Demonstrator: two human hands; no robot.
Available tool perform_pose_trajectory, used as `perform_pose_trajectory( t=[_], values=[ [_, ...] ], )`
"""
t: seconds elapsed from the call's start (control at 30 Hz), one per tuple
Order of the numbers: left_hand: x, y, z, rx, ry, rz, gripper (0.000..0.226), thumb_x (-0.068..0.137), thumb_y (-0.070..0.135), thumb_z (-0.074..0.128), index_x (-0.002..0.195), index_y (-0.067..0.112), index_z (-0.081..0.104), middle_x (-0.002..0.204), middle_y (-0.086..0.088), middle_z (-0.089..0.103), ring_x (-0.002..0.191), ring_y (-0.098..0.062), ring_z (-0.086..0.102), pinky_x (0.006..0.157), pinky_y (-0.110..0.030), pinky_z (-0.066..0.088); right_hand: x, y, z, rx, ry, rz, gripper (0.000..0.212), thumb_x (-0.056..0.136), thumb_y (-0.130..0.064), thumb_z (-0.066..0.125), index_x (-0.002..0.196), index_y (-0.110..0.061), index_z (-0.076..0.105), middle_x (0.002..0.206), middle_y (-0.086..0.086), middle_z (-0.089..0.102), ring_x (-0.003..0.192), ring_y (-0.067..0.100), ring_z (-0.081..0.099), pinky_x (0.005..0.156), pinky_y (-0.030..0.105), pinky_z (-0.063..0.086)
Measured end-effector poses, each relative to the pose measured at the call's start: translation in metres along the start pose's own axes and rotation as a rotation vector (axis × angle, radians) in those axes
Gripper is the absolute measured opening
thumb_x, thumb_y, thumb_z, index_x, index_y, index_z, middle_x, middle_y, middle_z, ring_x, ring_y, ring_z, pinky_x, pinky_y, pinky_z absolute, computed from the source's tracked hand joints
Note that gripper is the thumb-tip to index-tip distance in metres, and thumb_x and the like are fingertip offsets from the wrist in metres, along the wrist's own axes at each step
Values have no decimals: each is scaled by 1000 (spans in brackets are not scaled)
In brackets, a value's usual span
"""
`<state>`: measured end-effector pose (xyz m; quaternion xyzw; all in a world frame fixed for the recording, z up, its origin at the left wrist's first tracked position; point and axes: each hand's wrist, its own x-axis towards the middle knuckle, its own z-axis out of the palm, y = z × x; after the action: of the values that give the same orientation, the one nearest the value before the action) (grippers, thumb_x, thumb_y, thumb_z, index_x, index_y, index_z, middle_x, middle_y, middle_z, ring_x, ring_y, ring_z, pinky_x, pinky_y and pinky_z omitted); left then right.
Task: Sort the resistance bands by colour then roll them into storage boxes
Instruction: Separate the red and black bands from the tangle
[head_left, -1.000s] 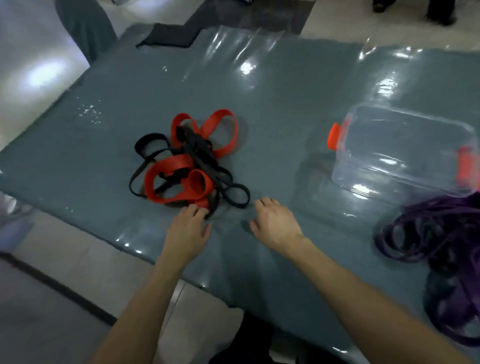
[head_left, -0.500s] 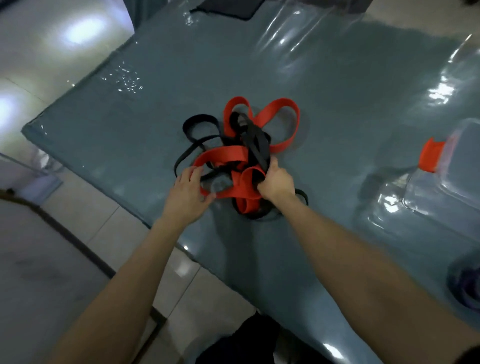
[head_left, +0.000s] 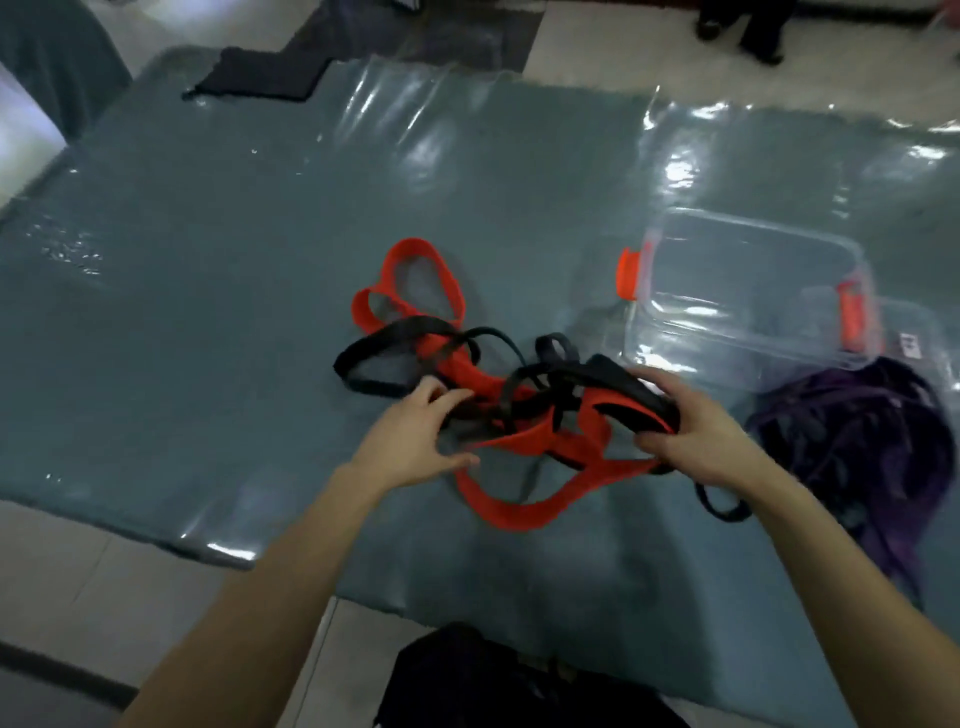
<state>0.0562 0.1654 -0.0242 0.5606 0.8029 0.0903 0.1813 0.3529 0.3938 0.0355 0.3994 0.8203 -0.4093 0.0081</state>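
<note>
- Fingers (head_left: 655, 382) of the right hand (head_left: 698, 434): curled over a bunch of black bands (head_left: 387, 338), thumb closing from below; a red strand runs under the same grip.
- Fingers (head_left: 441, 402) of the left hand (head_left: 410, 449): spread wide and lightly bent, tips reaching the 9 o'clock side of the tangle; motion blur hides whether they touch a strand, and they clasp nothing.
- Red bands (head_left: 524, 441): knotted together with the black ones in one tangle at the middle of the worktop (head_left: 234, 270). One red loop lies flat at the tangle's 11 o'clock; another sags between the two hands at 6 o'clock.
- Black bands, remainder: a flat loop at the tangle's 9 o'clock, and a short end by the right wrist at 4 o'clock.
- Purple bands (head_left: 857, 421): a separate heap at 3 o'clock of the tangle, just beside the right hand and apart from the red and black.
- Storage box (head_left: 753, 224): clear, upright, with an orange latch (head_left: 626, 275) on its near end; it stands at 2 o'clock of the tangle, its edge touching the purple heap.
- Worktop cover: grey-green cloth under a glossy clear sheet; a dark cloth (head_left: 260, 78) lies at the far edge, 11 o'clock.
</note>
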Motion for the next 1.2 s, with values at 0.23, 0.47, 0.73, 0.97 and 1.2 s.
perform_pose_trajectory(
  t=[0.23, 0.47, 0.73, 0.97, 1.2],
  values=[
    [2, 70, 37, 126, 174, -7, 28, 104, 46, 53, 103, 26, 72, 100, 6, 60, 87, -25, 70, 68, -41, 56, -29, 87, 69, -324, -185, -21, 119, 88, -67, 71, 171, -21, -1, 148, 22, 52, 136, 41, 51, 115, 45, 43],
    [-63, 84, -6, -112, 609, -239, 24, 110, 31, 60, 104, 12, 74, 103, 0, 63, 88, -18, 61, 80, -32, 49, -27, 119, 83, -217, 2, -168, 69, 102, -56, 52, 161, -24, 39, 137, 17, 64, 125, 40, 59, 107, 51, 49],
    [-114, 86, 35, -15, -156, -487, 50, 102, 25, 71, 151, 22, 59, 146, -1, 54, 133, -32, 58, 104, -40, 48, -36, 127, 74, -224, -108, -182, 104, 81, -97, 50, 149, -19, 55, 148, 1, 59, 139, 24, 51, 121, 44, 40],
    [-83, 72, 29, -227, 218, -472, 50, 85, 49, 83, 128, 28, 67, 121, 5, 62, 112, -15, 65, 93, -35, 55, -42, 112, 78, -64, -21, -68, 53, 95, -75, 58, 97, -23, 71, 104, -3, 72, 104, 22, 67, 84, 33, 50],
    [-9, 68, 51, -208, -45, -389, 106, 91, 73, 64, 169, 17, 22, 156, -13, 54, 140, -35, 55, 112, -51, 50, -15, 70, 58, 138, 41, 126, 53, 94, -73, 63, 81, -21, 67, 73, -12, 68, 73, 11, 64, 72, 31, 51]
  ],
)
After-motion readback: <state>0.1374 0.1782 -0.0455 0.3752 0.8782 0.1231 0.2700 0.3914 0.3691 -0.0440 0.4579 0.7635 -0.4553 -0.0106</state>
